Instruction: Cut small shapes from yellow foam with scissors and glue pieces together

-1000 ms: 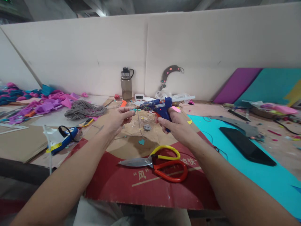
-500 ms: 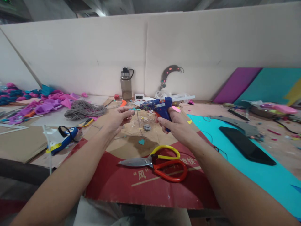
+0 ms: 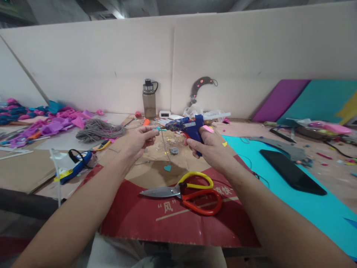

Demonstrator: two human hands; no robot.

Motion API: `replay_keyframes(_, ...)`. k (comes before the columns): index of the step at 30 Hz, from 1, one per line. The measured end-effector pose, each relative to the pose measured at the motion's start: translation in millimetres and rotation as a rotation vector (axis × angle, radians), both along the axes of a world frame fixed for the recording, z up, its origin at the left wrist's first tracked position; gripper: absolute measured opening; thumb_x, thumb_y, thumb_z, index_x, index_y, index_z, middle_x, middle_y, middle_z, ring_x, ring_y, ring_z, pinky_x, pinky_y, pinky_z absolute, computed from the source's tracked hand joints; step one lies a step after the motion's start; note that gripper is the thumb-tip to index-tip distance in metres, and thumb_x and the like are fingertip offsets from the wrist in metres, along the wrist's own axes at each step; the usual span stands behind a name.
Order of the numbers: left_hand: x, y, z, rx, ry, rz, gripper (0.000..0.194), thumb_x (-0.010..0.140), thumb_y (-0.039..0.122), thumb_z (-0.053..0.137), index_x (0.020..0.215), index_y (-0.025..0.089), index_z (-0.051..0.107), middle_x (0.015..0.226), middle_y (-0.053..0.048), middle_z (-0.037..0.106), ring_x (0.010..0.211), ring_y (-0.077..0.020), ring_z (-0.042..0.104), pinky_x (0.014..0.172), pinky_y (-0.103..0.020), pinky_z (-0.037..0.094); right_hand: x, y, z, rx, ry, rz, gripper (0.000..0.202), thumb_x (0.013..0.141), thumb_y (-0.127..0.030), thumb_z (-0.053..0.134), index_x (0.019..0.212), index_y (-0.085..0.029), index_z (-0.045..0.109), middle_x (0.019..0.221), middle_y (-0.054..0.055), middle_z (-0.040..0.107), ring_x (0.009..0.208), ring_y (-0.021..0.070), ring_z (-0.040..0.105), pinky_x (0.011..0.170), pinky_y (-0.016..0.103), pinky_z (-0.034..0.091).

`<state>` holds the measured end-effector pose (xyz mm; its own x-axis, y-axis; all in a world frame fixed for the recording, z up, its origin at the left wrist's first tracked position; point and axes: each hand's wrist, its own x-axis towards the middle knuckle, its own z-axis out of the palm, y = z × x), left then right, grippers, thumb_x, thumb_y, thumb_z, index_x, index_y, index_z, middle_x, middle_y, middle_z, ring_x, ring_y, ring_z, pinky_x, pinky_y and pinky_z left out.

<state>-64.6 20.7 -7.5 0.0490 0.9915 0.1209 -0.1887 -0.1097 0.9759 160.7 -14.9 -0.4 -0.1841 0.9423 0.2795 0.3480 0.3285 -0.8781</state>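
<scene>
My right hand [image 3: 205, 143] is wrapped round the handle of a blue glue gun [image 3: 192, 128], whose nozzle points left. A clear glue stick [image 3: 217, 116] sticks out of its back. Just left of the nozzle, my left hand [image 3: 145, 140] pinches a small teal piece [image 3: 159, 128] between thumb and fingertips. A thin grey cord [image 3: 164, 143] hangs from near that piece, and a teal heart [image 3: 167, 168] is at its lower end. Below lie scissors [image 3: 174, 191] with one yellow and one red handle, blades to the left.
A red and brown cardboard sheet [image 3: 134, 219] lies under the work. Grey cord [image 3: 99, 130] and a blue tool [image 3: 76, 167] are at left, a bottle [image 3: 149, 100] at the back. A black phone [image 3: 291, 172] rests on turquoise sheet [image 3: 315, 212] at right.
</scene>
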Motion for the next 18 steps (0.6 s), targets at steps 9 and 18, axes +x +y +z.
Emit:
replay_keyframes(9,-3,2,1.5,-0.029,-0.038,0.001,0.026,0.057,0.025,0.081,0.073,0.014,0.064,0.063,0.003,0.056,0.052,-0.0039,0.049,0.048,-0.016,0.039,3,1,1.9,-0.057,0.147,0.110,0.021,0.079,-0.033,0.059,0.081,-0.020,0.043,0.073,-0.002,0.057,0.048,0.0067,0.046,0.043,0.021,0.039)
replay_keyframes(18,-4,4,-0.8,-0.060,-0.032,-0.019,0.027,0.056,0.024,0.082,0.073,0.014,0.063,0.063,0.004,0.056,0.051,-0.0033,0.049,0.048,-0.015,0.038,25,38,-18.2,-0.276,-0.109,-0.199,0.014,0.082,-0.030,0.059,0.083,-0.017,0.053,0.064,0.002,0.057,0.046,0.0092,0.048,0.041,0.022,0.040)
